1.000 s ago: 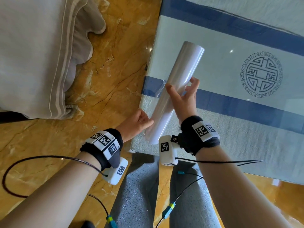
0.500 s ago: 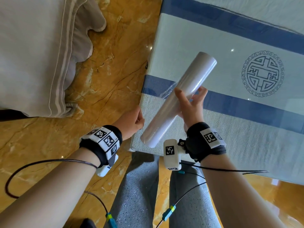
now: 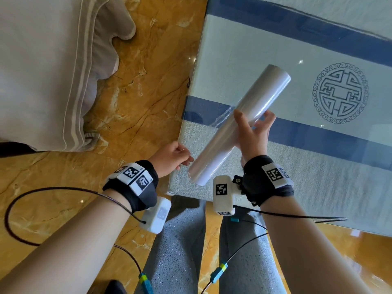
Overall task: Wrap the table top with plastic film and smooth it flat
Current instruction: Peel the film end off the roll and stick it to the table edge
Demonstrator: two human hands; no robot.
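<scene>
Nearest to the camera are the person's legs in grey speckled trousers (image 3: 180,251), which stand on the floor just before the near edge of the tabletop (image 3: 244,49). Thin black cables (image 3: 12,230) run from both forearms.

Each wrist carries a black band with square black-and-white markers, the left band (image 3: 131,183) and the right band (image 3: 269,177), and a white box hangs under each one.

The left hand (image 3: 171,159) is at the near left corner of the tabletop. Its fingers are curled, with the thumb against the fingertips, and they pinch the loose sheet (image 3: 220,119) of clear film. This sheet shows only as a wrinkled shine between the hand and the roll.

The right hand (image 3: 252,136) grasps the roll of plastic film (image 3: 254,102) around its middle, the thumb on the left side and the fingers on the right side. The roll is held in the air above the left part of the tabletop. It is tilted, its near end low beside the left hand and its far end higher and to the right.

The tabletop is glossy, and under it lies a pale cloth with dark blue stripes (image 3: 318,134) and a round blue emblem (image 3: 340,93) to the right of the roll.

To the left is the yellow marble floor (image 3: 144,92). Farther left, a beige fabric cover (image 3: 42,60) with piped edges hangs down to the floor.
</scene>
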